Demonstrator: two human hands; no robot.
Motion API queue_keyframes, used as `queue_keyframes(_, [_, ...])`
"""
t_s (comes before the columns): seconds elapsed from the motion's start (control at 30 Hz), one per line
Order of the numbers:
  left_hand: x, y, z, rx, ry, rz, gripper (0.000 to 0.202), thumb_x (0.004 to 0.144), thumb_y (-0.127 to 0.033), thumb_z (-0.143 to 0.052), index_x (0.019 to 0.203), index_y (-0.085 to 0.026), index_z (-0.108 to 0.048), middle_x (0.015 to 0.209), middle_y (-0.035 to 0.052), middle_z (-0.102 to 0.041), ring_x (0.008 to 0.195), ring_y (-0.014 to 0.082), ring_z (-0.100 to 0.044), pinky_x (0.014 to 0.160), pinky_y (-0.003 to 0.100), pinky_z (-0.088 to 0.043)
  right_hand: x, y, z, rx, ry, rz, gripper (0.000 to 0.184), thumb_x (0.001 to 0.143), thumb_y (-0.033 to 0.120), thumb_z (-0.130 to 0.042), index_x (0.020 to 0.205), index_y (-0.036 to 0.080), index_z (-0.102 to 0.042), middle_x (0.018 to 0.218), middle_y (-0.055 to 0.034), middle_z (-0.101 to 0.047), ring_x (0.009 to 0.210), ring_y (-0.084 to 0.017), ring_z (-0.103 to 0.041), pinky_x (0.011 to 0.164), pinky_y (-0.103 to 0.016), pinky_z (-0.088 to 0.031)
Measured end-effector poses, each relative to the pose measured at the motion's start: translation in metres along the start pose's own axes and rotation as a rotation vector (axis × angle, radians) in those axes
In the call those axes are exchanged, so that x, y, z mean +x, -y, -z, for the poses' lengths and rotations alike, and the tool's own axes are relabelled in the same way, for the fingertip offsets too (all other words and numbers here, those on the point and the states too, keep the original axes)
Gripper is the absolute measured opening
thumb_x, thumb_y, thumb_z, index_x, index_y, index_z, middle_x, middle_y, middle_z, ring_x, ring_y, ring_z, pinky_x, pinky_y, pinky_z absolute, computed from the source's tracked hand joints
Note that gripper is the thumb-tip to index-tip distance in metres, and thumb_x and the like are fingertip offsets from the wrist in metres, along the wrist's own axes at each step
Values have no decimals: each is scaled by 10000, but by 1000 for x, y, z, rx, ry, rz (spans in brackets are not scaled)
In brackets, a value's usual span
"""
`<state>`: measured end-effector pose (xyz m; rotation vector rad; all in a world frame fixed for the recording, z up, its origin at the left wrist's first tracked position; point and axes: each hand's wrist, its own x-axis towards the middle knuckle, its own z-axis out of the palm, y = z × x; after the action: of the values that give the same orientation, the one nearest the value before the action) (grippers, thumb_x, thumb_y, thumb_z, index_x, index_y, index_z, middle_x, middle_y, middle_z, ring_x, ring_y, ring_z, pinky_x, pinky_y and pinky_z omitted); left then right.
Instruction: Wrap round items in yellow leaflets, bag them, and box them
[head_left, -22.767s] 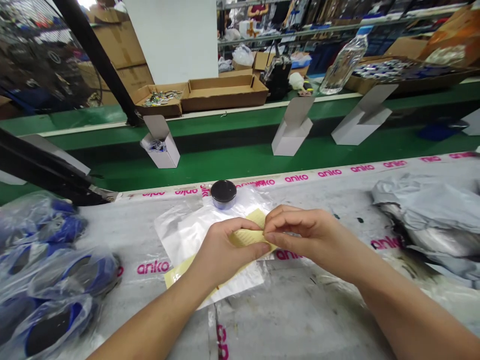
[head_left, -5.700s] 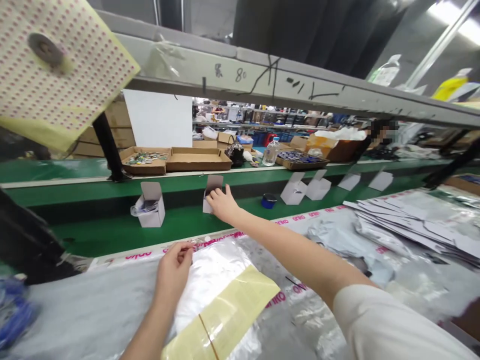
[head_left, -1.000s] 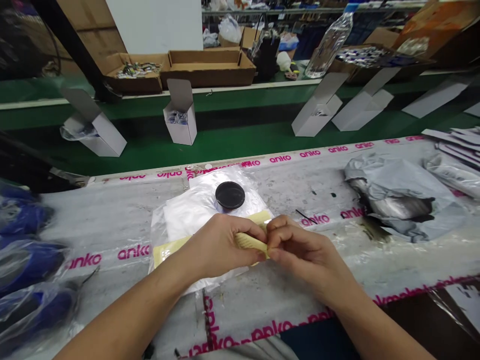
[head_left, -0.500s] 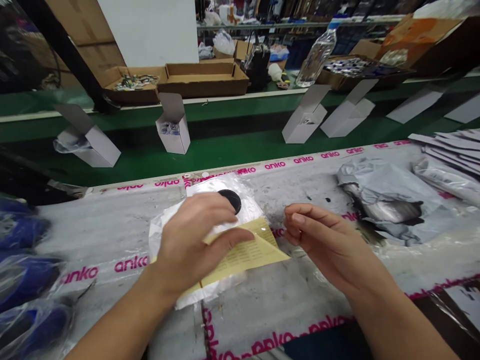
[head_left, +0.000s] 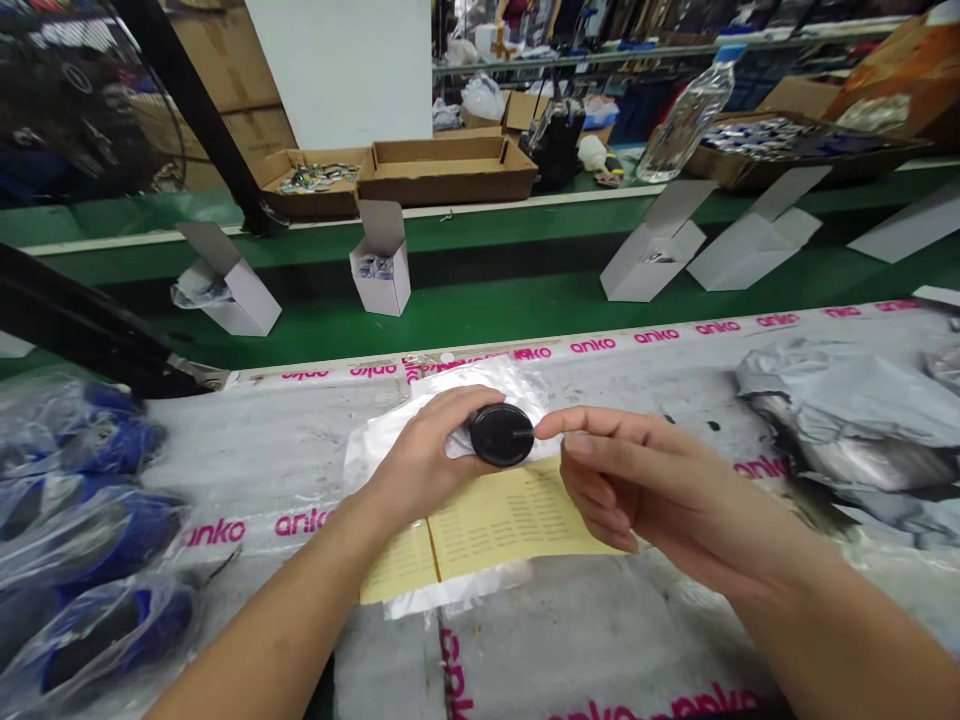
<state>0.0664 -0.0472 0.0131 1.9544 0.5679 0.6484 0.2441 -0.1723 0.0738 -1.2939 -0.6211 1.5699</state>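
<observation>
My left hand [head_left: 431, 450] grips a round black knob-like piece [head_left: 501, 436] by its side, thumb below and fingers above. A short pale line shows near the right edge of its dark face. From the right, my right hand [head_left: 637, 470] reaches in with the index fingertip at that edge, touching or nearly so. Its thumb lies behind the fingertip, the other fingers curl loosely, and I see nothing held in it. Under the hands lie a printed yellow sheet [head_left: 517, 520] and crinkled white plastic bags [head_left: 375, 440].
Blue items in clear plastic [head_left: 105, 520] line the left. A torn grey plastic package [head_left: 847, 410] lies right. Open white boxes [head_left: 384, 280] stand on the green surface [head_left: 487, 310] beyond the bench. Behind are cardboard trays [head_left: 450, 180] and a clear bottle [head_left: 690, 115].
My left hand has closed around the black piece, which lay beyond it on the white plastic. My right hand has come up to its edge. The view has shifted left.
</observation>
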Motion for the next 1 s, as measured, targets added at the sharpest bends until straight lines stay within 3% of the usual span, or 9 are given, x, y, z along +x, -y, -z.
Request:
queue_keyframes(0.13, [0,5,1,-32,27,-100,468,829,-179,-761,1250,-290,-588,1358,71,-618,1298,239,-562,1122,434,-445,-2,-15,-2,-70,-39,-2,447,823,512,-764,1114,183,-679,492,61,-476,432,-81,-364,424,-210,-295])
queue_keyframes(0.4, [-1,4,0,-42,59,-1,550,832,-139,-729,1316,-312,-533,1366,44,-610,1252,214,-596,1109,399,-459,1,-19,2,14,8,-36,389,842,479,-759,1086,186,-681,455,72,-484,376,-55,-296,374,-185,-197])
queue_keyframes(0.57, [-1,6,-1,-50,52,-22,550,827,-116,-731,1308,-310,-546,1362,52,-614,1259,215,-591,1106,408,-462,5,-19,1,-13,32,-56,410,823,486,-767,1079,173,-699,474,61,-500,393,-56,-302,371,-180,-168])
queue_keyframes(1.0, [1,12,-2,-102,65,-112,537,831,-110,-755,1291,-312,-566,1357,51,-616,1296,224,-566,1135,419,-449,3,-22,2,-95,2,7,450,861,460,-718,1173,137,-681,493,53,-505,434,-72,-360,420,-214,-238])
